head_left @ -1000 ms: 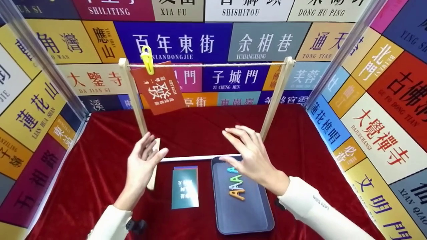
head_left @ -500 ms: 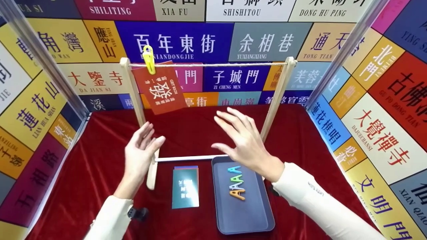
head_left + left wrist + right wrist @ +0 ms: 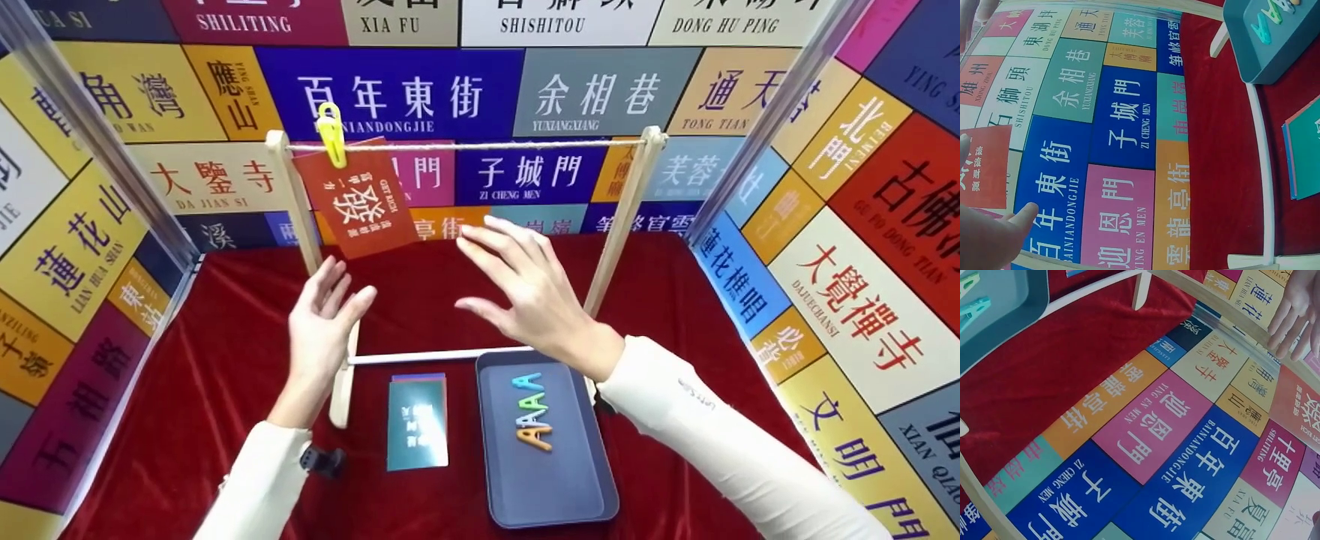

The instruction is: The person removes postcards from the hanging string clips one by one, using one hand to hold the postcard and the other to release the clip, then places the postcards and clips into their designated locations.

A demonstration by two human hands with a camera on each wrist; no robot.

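A red card (image 3: 364, 199) with white characters hangs tilted from a string (image 3: 487, 145), held by a yellow clothespin (image 3: 331, 136) near the left post. My left hand (image 3: 321, 322) hovers just below the card, fingers relaxed and holding nothing. To its right, my right hand (image 3: 529, 292) is raised inside the frame, fingers spread and also holding nothing. The left wrist view catches part of the red card (image 3: 985, 166) beside the left thumb. In the right wrist view the left hand (image 3: 1297, 315) shows near the card (image 3: 1300, 402).
A wooden frame (image 3: 616, 217) carries the string, with a white bar (image 3: 427, 355) low between its feet. On the dark red cloth lie a stack of cards (image 3: 417, 424), teal on top, and a grey-blue tray (image 3: 551, 487) with several clothespins (image 3: 532, 438). Printed panels (image 3: 390, 90) wall the back and sides.
My right hand has risen from over the tray and shifted left toward the card. The left hand has moved up a little. The hanging card and clothespin stay as they were.
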